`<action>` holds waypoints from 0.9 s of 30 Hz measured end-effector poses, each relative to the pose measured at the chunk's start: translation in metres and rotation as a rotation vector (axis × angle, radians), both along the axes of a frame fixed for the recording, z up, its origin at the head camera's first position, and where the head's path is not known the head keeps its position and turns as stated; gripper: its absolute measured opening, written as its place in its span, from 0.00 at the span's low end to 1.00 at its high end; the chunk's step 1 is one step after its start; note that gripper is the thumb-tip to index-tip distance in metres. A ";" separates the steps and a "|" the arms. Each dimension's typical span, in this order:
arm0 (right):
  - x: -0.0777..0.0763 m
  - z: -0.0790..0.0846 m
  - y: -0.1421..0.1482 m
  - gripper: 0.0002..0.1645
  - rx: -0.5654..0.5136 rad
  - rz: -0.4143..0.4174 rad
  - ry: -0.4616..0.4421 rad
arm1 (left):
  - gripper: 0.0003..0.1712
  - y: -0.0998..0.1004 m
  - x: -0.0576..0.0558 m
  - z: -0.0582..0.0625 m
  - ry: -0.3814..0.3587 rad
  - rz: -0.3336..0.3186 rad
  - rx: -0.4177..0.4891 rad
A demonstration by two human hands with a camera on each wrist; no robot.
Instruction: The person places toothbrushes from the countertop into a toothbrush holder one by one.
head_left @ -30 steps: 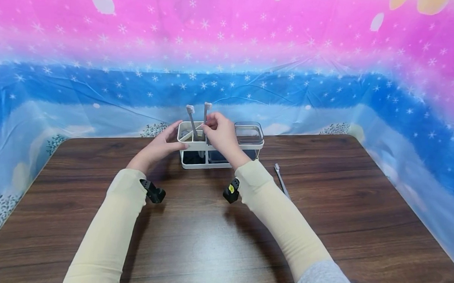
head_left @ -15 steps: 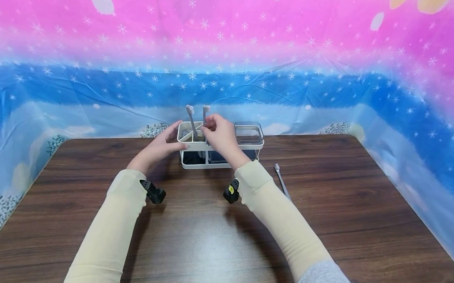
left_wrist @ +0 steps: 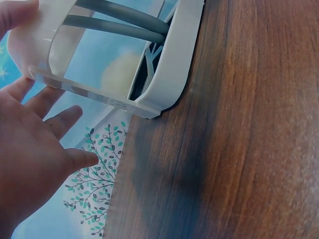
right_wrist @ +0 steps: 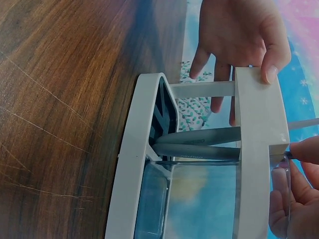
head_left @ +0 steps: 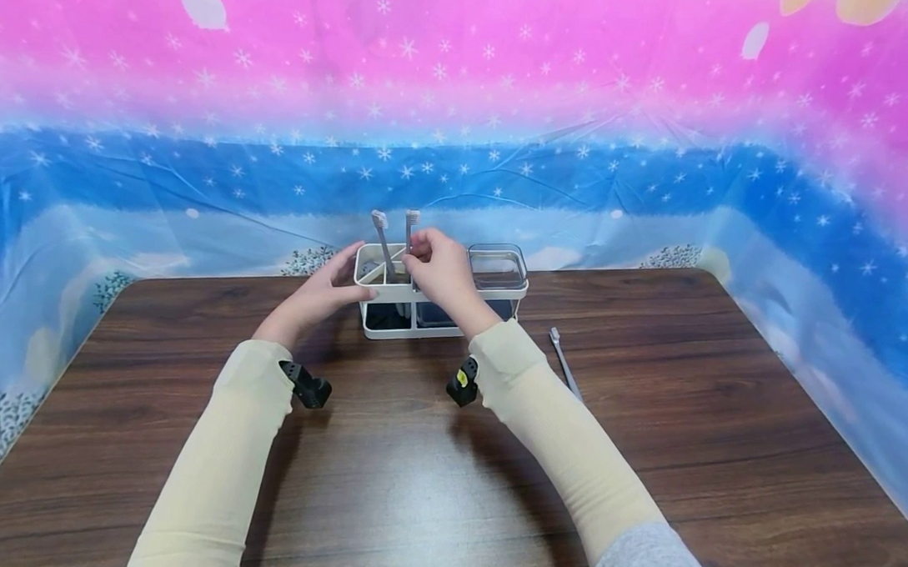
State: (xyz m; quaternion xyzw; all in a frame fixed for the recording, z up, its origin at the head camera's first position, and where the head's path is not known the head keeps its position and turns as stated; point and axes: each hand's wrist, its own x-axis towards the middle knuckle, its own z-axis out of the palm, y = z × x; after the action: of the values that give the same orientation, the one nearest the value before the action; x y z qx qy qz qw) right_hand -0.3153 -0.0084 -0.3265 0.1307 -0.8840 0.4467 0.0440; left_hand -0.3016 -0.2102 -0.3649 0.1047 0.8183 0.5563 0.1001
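A white two-tier toothbrush holder [head_left: 460, 334] stands toward the back of the table. My left hand [head_left: 314, 299] grips its left end, thumb on the upper front rim and fingers around the side. With thumb and fingertips, my right hand [head_left: 449, 271] pinches a grey toothbrush [head_left: 411, 224], bristles up, in a left compartment. Beside it another grey toothbrush [head_left: 383, 238] leans in the holder. Both handles [right_wrist: 204, 135] reach down to the dark lower tray in the right wrist view. A third toothbrush [head_left: 564, 361] lies on the table to the right, its lower end hidden by my sleeve.
A clear cup [head_left: 497, 267] sits in the right part of the holder. The brown wooden table [head_left: 387, 481] has a patterned pink and blue cloth [head_left: 503, 177] hanging behind it. Black wrist cameras [head_left: 461, 384] stick out from both sleeves.
The toothbrush in my right hand has gone down slightly and a little left, then stayed there. My left hand keeps its place on the holder.
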 end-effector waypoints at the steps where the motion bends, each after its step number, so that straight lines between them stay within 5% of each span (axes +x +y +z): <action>1: 0.000 0.000 0.000 0.15 0.000 0.000 -0.002 | 0.52 0.000 0.000 0.000 0.001 -0.001 0.000; 15: -0.002 0.004 0.006 0.21 -0.028 0.039 -0.050 | 0.51 -0.001 0.001 0.001 -0.001 0.000 -0.004; 27: -0.002 0.028 0.052 0.27 -0.076 0.047 -0.025 | 0.52 -0.002 0.000 0.001 -0.016 -0.003 -0.018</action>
State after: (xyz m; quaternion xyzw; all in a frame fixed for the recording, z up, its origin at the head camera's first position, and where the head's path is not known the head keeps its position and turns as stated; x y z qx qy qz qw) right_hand -0.3169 0.0437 -0.2982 0.1442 -0.8634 0.4827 0.0273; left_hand -0.3017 -0.2122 -0.3641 0.1006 0.8223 0.5495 0.1084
